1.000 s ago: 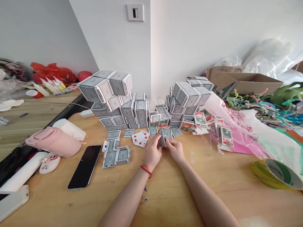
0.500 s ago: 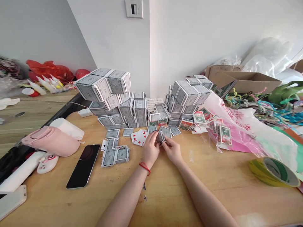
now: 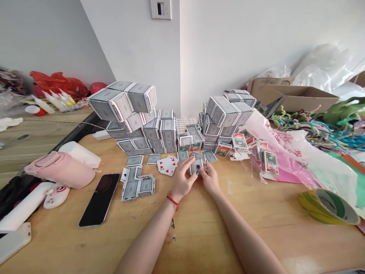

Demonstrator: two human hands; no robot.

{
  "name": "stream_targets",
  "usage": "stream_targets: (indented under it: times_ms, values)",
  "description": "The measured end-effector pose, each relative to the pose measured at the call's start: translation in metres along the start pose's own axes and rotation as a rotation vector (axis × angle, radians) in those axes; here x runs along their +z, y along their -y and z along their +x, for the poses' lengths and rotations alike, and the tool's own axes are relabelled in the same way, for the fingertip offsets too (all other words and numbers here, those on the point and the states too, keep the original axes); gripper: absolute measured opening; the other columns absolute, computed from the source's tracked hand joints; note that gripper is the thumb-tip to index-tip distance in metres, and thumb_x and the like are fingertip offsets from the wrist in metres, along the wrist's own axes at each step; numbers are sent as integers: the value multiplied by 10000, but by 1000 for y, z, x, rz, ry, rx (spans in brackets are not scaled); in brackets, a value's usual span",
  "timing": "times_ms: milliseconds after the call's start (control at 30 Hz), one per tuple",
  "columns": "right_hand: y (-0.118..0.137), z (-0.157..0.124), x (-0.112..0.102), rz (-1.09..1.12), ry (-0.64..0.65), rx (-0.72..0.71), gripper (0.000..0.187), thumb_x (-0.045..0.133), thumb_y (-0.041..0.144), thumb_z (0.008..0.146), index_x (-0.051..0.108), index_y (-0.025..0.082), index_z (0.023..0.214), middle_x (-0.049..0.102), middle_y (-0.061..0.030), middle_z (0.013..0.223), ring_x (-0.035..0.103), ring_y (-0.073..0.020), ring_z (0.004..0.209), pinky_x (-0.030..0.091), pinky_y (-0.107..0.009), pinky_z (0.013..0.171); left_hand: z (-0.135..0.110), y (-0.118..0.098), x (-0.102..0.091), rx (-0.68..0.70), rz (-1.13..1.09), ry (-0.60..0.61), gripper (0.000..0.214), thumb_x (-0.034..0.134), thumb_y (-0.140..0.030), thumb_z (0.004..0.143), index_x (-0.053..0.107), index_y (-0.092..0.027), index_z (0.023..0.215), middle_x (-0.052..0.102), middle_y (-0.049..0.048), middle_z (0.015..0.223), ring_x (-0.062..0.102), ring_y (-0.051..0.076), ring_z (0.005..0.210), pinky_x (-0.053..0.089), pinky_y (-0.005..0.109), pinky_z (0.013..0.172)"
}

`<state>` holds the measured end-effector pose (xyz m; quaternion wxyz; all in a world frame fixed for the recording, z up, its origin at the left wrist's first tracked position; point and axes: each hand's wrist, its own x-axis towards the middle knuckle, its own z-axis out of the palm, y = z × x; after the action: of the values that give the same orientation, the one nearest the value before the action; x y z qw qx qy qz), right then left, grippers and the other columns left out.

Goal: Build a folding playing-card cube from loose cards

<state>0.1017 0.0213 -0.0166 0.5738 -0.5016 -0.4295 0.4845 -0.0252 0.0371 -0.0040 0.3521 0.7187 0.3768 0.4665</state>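
A small packet of grey-backed playing cards (image 3: 196, 166) is being clamped between the fingers (image 3: 188, 163) of the left hand (image 3: 181, 179) and those of the right hand (image 3: 210, 178), above the table (image 3: 199, 236). A red string bracelet (image 3: 172, 201) is being worn on the left wrist. From left to right, a pink flask (image 3: 59, 170) and a smartphone (image 3: 99, 199) are being kept beside a fan of red-suited cards (image 3: 167, 166), which is lying in front of stacked card decks (image 3: 134, 118). Further right, boxed decks (image 3: 269, 162) are being held on a pink-and-white plastic bag (image 3: 281, 163), below an open cardboard box (image 3: 296, 97), whose contents are being hidden by its walls, and near a roll of tape (image 3: 327, 206).
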Motion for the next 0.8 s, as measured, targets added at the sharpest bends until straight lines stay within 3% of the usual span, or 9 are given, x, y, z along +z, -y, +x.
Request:
stream_targets:
  times_ms: [67, 133, 233, 300, 567, 800]
  values:
    - [1, -3, 4, 83, 68, 40, 375, 582, 496, 728, 460, 229, 960, 612, 18, 598, 547, -147, 435, 435, -262, 440, 0, 2, 3, -125, -73, -119, 397, 466, -212, 822, 447, -217, 1218, 519, 83, 1224, 501, 199, 1111, 425, 355, 915]
    - [1, -7, 9, 67, 107, 65, 347, 554, 516, 745, 437, 241, 922, 579, 43, 537, 522, -139, 378, 411, -250, 396, -1, 4, 6, -225, -18, -204, 258, 422, -264, 855, 499, -182, 1088, 581, 87, 1061, 556, 185, 963, 448, 324, 813]
    - [-2, -13, 16, -114, 47, 52, 329, 457, 558, 794, 461, 229, 789, 500, 58, 434, 467, -122, 319, 346, -222, 333, -4, 3, 9, -248, 125, -149, 165, 381, -268, 873, 520, -184, 841, 587, 41, 792, 556, 163, 750, 422, 282, 684]
    - [-3, -15, 18, -237, -3, 28, 386, 411, 572, 812, 488, 212, 695, 452, 55, 381, 430, -110, 297, 305, -214, 314, -6, 0, 10, -247, 142, -97, 167, 370, -257, 874, 493, -193, 781, 566, 20, 705, 540, 154, 665, 390, 258, 605]
    - [-5, -15, 19, -312, -31, -81, 476, 386, 545, 831, 477, 176, 543, 413, 36, 392, 372, -86, 366, 265, -210, 366, -8, -6, 14, -313, 145, -214, 244, 418, -294, 843, 425, -197, 619, 532, 4, 593, 505, 143, 565, 333, 245, 526]
    - [-10, -10, 13, -329, 15, -40, 537, 418, 588, 791, 330, 188, 443, 329, 42, 383, 279, -63, 380, 198, -214, 374, -6, -2, 13, -277, 167, -281, 311, 402, -307, 835, 356, -197, 548, 443, -18, 525, 415, 117, 516, 300, 232, 506]
